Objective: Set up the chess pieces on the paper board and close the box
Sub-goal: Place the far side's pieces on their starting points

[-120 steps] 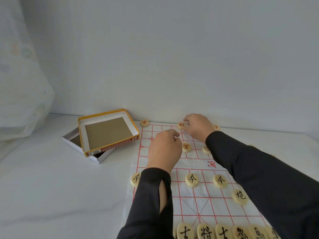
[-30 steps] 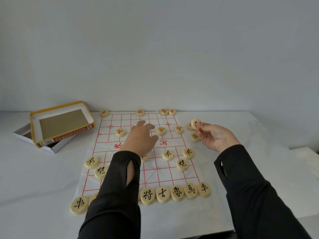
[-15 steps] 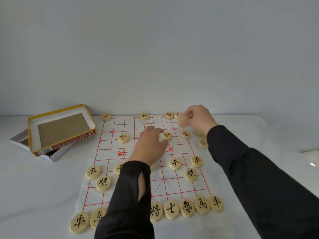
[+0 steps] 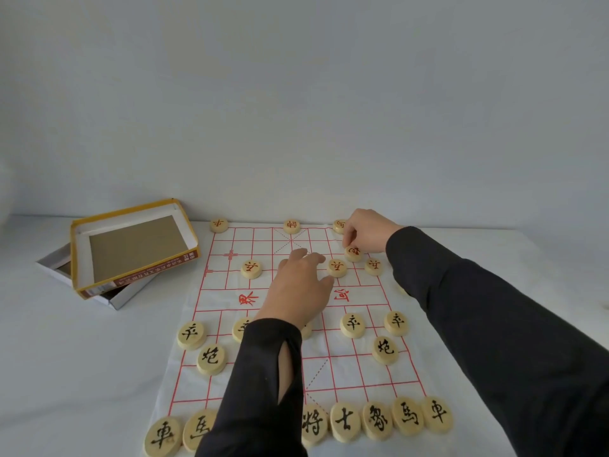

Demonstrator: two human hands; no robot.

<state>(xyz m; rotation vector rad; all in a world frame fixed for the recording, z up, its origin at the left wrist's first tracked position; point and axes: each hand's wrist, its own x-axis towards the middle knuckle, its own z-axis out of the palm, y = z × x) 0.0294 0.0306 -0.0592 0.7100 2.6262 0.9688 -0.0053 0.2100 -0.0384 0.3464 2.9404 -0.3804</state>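
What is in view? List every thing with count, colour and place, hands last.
Paper board: one, white with red grid, middle of the table.
Black-lettered pieces: at least fourteen, cream, near half of the board; the left sleeve may hide more.
Red-lettered pieces: at least seven, cream, far half of the board.
Yellow-edged box half: one, open side up, left of the board, askew on the white half.
White box half: one, under it.
Table: one, white, under everything.
Left hand: open, over the board's middle.
Right hand: fingertips pinch one red-lettered piece at the far right.
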